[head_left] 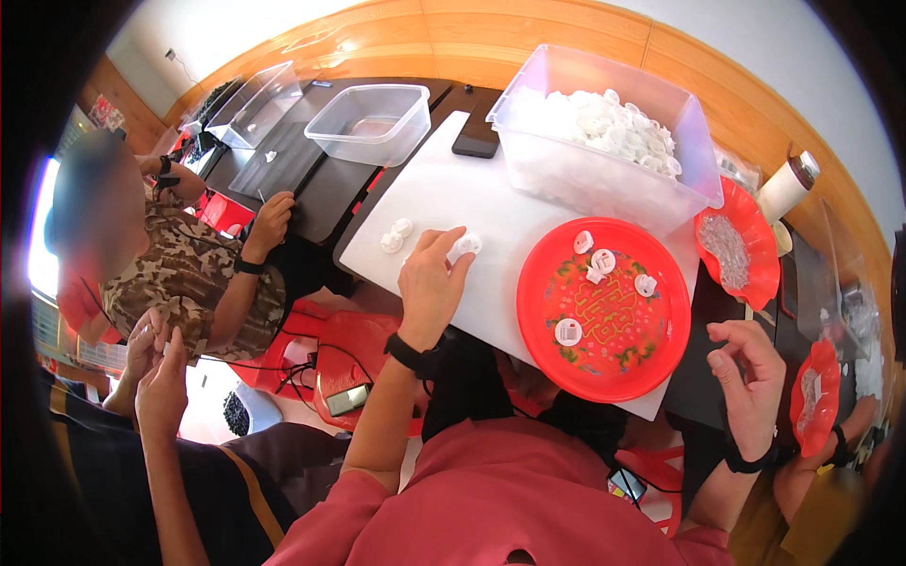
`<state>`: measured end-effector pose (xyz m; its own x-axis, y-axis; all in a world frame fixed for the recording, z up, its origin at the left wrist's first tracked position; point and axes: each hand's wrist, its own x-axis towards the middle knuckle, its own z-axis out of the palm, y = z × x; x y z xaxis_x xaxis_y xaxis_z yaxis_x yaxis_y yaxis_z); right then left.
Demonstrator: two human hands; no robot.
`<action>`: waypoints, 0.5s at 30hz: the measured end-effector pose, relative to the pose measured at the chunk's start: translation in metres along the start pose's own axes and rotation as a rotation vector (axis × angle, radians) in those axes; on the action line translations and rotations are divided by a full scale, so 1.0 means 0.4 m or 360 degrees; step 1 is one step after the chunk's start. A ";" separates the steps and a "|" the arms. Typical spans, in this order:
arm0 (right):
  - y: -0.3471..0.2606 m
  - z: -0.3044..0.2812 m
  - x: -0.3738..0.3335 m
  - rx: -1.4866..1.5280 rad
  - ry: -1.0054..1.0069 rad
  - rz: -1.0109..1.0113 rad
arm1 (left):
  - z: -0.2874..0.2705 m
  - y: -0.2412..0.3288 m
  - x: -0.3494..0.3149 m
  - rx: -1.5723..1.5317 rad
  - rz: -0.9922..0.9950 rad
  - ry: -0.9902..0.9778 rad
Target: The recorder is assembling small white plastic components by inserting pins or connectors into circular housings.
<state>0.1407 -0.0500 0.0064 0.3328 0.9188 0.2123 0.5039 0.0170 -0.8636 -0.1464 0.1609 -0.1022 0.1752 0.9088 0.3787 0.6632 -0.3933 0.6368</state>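
My left hand (431, 291) reaches over the white board (377, 253), its thumb and fingers closed around a small white round plastic piece (465, 246). Two similar white plastic pieces (396, 235) lie just left of it. To the right, my right hand (750, 385) hovers beyond the board's edge, fingers loosely bent, thumb and forefinger apart with nothing visible between them. Between my hands sits a round red tray (538, 325) with a printed pattern, holding several white plastic pieces (602, 261). Nearest my right hand are this tray and a red scalloped dish (813, 415).
A clear tub (604, 193) full of white pieces stands at the board's back. Another red scalloped dish (736, 203) holds clear small parts. A phone (475, 138) and an empty plastic box (370, 123) lie farther left. Two people work on the left; another person's arm (854, 424) shows far right.
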 end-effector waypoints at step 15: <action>0.171 -0.031 -0.050 0.0210 -0.0030 0.0131 | 0.074 0.019 0.016 0.0337 -0.0088 0.0208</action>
<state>0.1782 -0.0722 -0.0512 0.3529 0.9265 0.1306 0.3659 -0.0081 -0.9306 -0.1187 0.1677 -0.1149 0.0483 0.8969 0.4395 0.8090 -0.2932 0.5094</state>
